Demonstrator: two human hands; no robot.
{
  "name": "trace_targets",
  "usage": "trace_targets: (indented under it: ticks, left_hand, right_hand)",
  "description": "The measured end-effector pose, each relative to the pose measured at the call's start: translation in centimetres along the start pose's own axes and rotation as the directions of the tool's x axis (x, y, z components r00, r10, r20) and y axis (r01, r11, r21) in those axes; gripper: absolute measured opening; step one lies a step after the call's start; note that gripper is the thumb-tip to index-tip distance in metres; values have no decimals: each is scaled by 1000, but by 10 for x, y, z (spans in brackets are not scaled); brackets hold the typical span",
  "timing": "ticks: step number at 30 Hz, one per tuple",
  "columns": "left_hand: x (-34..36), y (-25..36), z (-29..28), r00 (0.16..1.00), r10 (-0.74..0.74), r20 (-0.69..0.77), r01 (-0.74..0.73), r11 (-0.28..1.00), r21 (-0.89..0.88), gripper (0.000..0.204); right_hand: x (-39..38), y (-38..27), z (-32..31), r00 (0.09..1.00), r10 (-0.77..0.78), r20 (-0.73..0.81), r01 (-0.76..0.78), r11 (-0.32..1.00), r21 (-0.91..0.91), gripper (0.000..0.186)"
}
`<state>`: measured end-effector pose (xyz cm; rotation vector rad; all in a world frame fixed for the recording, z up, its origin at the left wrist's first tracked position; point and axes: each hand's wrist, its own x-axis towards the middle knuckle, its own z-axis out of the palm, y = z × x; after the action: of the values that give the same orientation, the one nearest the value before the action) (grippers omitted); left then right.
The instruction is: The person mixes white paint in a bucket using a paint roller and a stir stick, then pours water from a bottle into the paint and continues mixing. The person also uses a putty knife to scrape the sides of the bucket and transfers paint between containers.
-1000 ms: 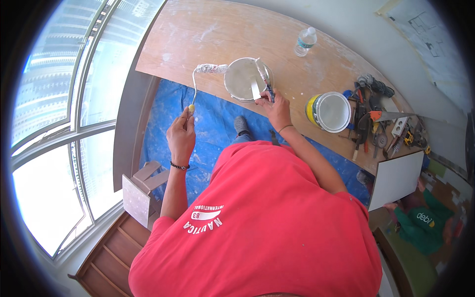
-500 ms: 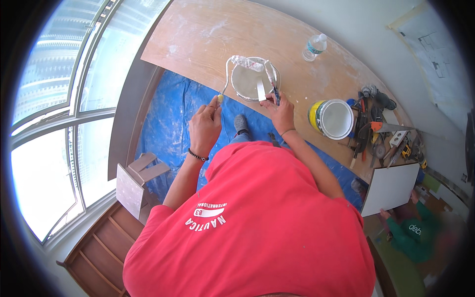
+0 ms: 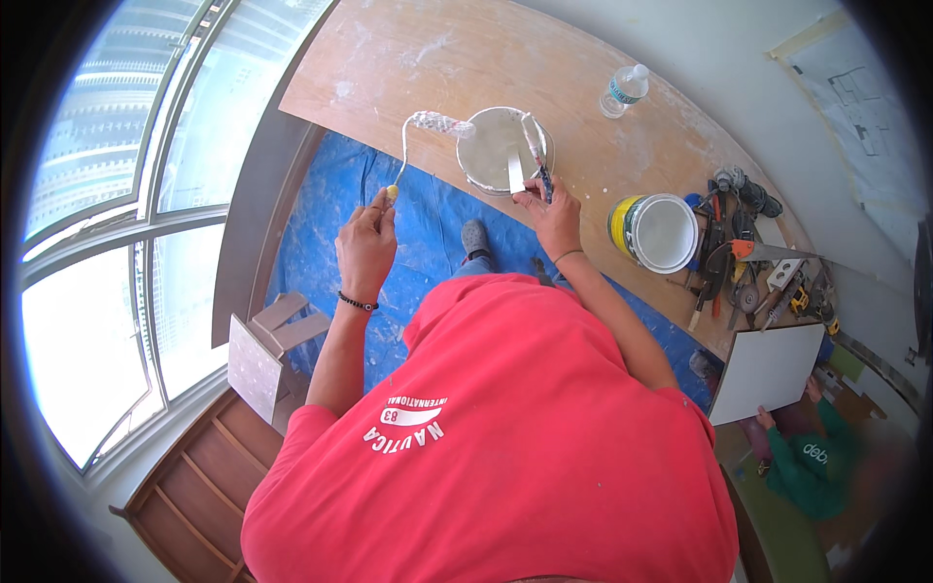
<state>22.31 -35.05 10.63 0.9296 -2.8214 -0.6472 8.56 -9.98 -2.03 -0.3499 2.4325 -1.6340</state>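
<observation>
My left hand (image 3: 365,251) is closed round the yellow handle of a paint roller (image 3: 439,122), out over the blue sheet. The roller's paint-coated sleeve reaches the left rim of an open bucket (image 3: 461,163) on the table. At the bucket's near right edge my right hand (image 3: 556,220) pinches a flat white strip (image 3: 515,173), which points into the bucket. A paint-smeared tool with a dark handle (image 3: 545,183) lies against the right rim, beside my right fingers. Whether those fingers grip that handle as well, I cannot tell.
Right of my hand stands a yellow-sided paint can (image 3: 619,223), a pale lid on top. Farther back is a water bottle (image 3: 623,91). Tools with a handsaw (image 3: 753,251) crowd the table's right end. A co-worker's hands (image 3: 768,416) hold a white board (image 3: 768,374) at lower right.
My left hand has moved left with the roller, drawing its sleeve from above the bucket to the left rim. My right hand stays at the bucket's edge.
</observation>
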Motion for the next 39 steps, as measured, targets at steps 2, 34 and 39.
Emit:
trace_targets:
  ticks: [2,34,39]
  left_hand:
    - [3,2,-7,999,-37,-20,37,999,10,34]
    - [-10,-6,1,1000,9,22,-8,999,-48,35]
    - [-13,22,-19,983,114,-141,-114,993,7,35]
  right_hand:
    - [0,-1,0,1000,-6,-7,6,1000,6,33]
    - [-7,5,10,1000,-9,-10,10,997,82,33]
    - [-9,4,0,999,-38,-36,38,999,9,34]
